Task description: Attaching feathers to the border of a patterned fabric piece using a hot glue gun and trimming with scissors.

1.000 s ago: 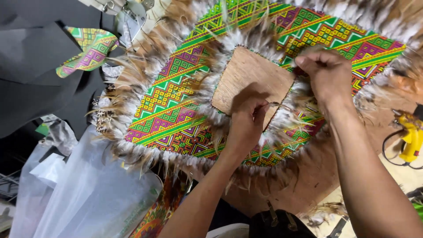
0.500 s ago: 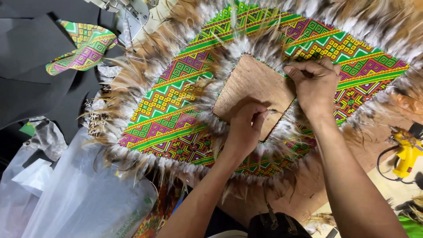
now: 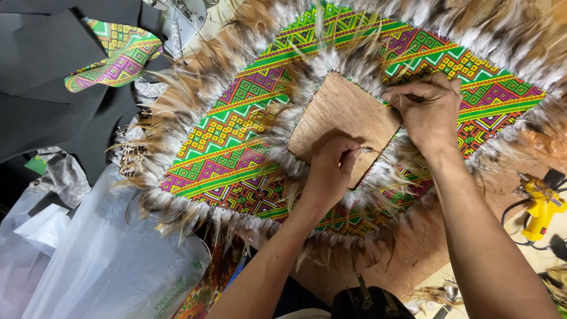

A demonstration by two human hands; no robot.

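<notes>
A large oval feathered piece lies flat, covered in bright green, purple and yellow geometric fabric and ringed with brown and white feathers. A brown square panel sits in its middle, edged with white feather trim. My left hand rests on the panel's near edge, fingers curled and pinched on that edge. My right hand is at the panel's right corner with its fingertips pinched on the trim. What is between those fingertips is too small to make out.
Black foam sheets and a scrap of the same patterned fabric lie at the upper left. Clear plastic bags fill the lower left. A yellow glue gun with its cord lies at the right edge.
The view has drifted a little and the feathered piece sits slightly lower in frame. Both hands stay at the same spots on the brown panel, with the right hand lowered a touch.
</notes>
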